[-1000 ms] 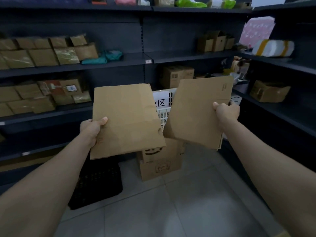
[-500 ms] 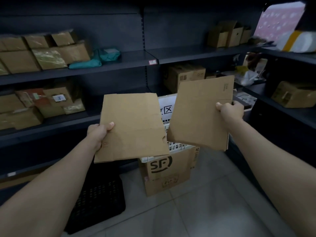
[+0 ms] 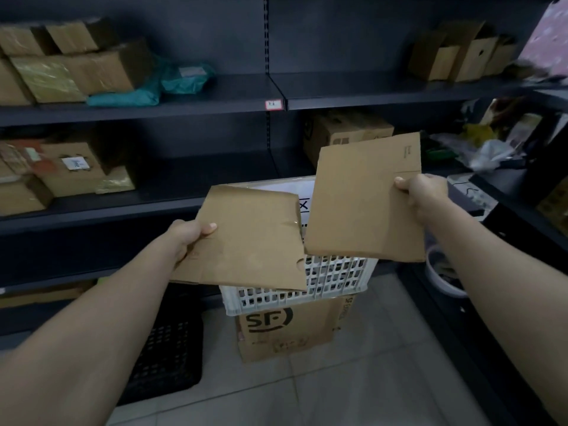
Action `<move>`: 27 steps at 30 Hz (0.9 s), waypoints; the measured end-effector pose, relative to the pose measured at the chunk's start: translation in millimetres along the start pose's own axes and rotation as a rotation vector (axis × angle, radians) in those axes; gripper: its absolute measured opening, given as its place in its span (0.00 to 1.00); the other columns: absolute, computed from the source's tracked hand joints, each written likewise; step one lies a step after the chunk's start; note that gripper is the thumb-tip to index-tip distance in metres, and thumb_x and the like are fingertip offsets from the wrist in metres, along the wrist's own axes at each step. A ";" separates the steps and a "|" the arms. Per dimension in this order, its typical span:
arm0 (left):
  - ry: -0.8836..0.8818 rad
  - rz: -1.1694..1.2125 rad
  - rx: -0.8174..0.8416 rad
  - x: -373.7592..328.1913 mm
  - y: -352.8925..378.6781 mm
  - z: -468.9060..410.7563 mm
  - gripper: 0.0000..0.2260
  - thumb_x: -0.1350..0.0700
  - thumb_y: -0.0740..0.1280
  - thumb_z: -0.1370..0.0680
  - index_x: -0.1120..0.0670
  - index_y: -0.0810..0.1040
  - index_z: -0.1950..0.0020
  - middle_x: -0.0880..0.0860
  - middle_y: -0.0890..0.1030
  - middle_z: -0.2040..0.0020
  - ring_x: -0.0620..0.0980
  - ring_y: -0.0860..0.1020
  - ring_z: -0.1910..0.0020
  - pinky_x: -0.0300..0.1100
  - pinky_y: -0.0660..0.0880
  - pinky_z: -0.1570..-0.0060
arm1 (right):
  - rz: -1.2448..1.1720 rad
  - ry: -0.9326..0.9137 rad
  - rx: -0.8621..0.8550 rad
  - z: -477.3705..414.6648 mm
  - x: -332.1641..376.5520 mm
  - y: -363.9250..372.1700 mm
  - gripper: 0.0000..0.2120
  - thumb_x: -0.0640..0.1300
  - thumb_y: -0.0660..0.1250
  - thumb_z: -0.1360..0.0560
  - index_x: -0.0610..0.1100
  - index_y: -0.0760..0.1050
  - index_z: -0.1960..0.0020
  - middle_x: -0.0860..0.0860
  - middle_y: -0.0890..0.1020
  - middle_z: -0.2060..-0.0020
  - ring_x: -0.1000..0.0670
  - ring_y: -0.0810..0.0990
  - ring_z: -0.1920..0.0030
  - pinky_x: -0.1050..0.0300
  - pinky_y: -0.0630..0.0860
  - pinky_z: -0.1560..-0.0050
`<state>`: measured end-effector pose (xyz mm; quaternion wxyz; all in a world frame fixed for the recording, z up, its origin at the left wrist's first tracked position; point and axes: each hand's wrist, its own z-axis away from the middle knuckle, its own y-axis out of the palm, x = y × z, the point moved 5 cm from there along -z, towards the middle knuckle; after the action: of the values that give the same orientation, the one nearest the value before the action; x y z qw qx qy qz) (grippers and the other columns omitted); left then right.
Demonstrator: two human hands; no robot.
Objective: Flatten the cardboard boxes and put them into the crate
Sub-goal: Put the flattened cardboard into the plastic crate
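Dark shelving [image 3: 215, 99] filled the frame from 9 through 12 to 3 o'clock. Brown parcels and teal bags [image 3: 132, 96] lay on it at 10 o'clock, and small open cartons [image 3: 461, 56] at 1 o'clock.

Tiled floor [image 3: 353, 382] ran across 6 o'clock.

Black crate [image 3: 172, 358] stood on the floor at 7 o'clock, partly hidden behind the left forearm.

SF-marked box [image 3: 292, 330] stood on the floor at 6 o'clock, just below frame centre.

White crate [image 3: 322, 281] rested on top of the SF-marked box, with its lattice wall facing the camera. A white sheet [image 3: 285, 187] showed at its far side; the cardboard hid the rest of its inside.

2 flattened boxes were held in the air over the white crate, neither of them inside it.
- Left flattened box [image 3: 252, 241]: near frame centre, tilted close to flat, its near edge crossing the crate's front wall in view.
- Right flattened box [image 3: 365, 204]: at 1 o'clock from centre, more upright, its lower edge above the crate's right rim.
- Their inner edges were close together; could not tell whether they touched.

Left hand [image 3: 187, 235] gripped the left flattened box at its 9 o'clock edge, thumb on top, fingers curled underneath.

Right hand [image 3: 424, 195] gripped the right flattened box at its 3 o'clock edge, thumb on the near face, fingers behind.
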<state>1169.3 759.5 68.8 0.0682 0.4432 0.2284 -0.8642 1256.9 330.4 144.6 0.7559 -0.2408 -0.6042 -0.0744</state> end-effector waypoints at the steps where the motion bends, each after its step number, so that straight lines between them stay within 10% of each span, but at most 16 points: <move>1: -0.014 -0.011 0.012 -4.1 6.1 -5.3 0.15 0.56 0.72 0.27 0.61 0.74 0.45 0.58 0.78 0.57 0.56 0.76 0.62 0.47 0.71 0.65 | 0.004 0.007 0.008 -8.6 0.4 0.8 0.13 0.45 0.70 0.26 0.44 0.74 0.43 0.47 0.79 0.54 0.45 0.76 0.53 0.50 0.71 0.52; 15: -0.140 0.020 0.036 -22.8 76.1 -70.3 0.13 0.60 0.63 0.20 0.63 0.72 0.38 0.58 0.77 0.53 0.55 0.73 0.64 0.50 0.74 0.59 | -0.132 0.212 0.091 -92.4 -11.2 36.9 0.23 0.44 0.71 0.31 0.45 0.73 0.37 0.47 0.81 0.48 0.43 0.79 0.53 0.46 0.75 0.52; 27: -0.210 0.129 -0.055 -22.2 130.3 -75.6 0.17 0.56 0.65 0.21 0.62 0.71 0.35 0.59 0.77 0.44 0.57 0.77 0.51 0.48 0.73 0.57 | 0.103 0.184 0.454 -154.7 13.5 64.1 0.10 0.46 0.70 0.29 0.45 0.74 0.50 0.45 0.80 0.50 0.42 0.78 0.50 0.43 0.73 0.46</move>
<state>1279.9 676.5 4.9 0.1590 0.3622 0.2145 -0.8930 1422.0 318.6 116.0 0.8453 -0.0873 -0.5209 0.0804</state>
